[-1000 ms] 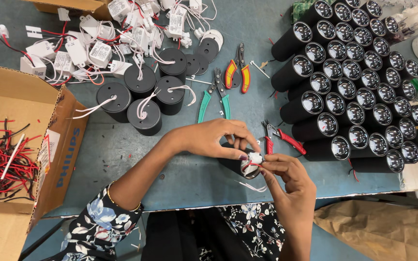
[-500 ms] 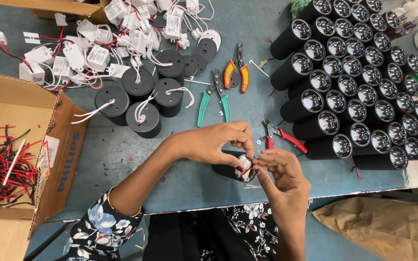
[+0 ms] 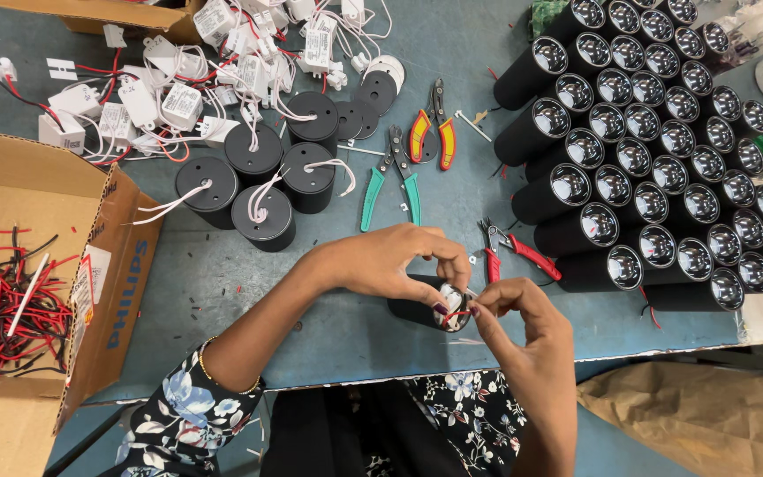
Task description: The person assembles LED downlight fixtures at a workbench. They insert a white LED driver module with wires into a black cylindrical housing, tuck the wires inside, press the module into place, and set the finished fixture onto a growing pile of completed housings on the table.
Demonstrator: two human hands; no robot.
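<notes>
Black cylindrical lamp housing (image 3: 421, 309): laid on its side at the near table edge (image 3: 328, 344), gripped by the left hand (image 3: 390, 261). Its red wire (image 3: 457, 313) is pinched by the right hand (image 3: 509, 305). Risk, as judged: wire could be snapped or pulled loose if tugged too hard.

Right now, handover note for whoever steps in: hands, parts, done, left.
Left hand grips a black cylindrical lamp housing lying on its side on the blue table.
Right hand pinches the red and white wires at its open end.
Done, by the look of it: lamps stacked at right.
Likely left: four upright housings with white leads, drivers behind them.
Red cutters beside the hands; green pliers farther back.
</notes>
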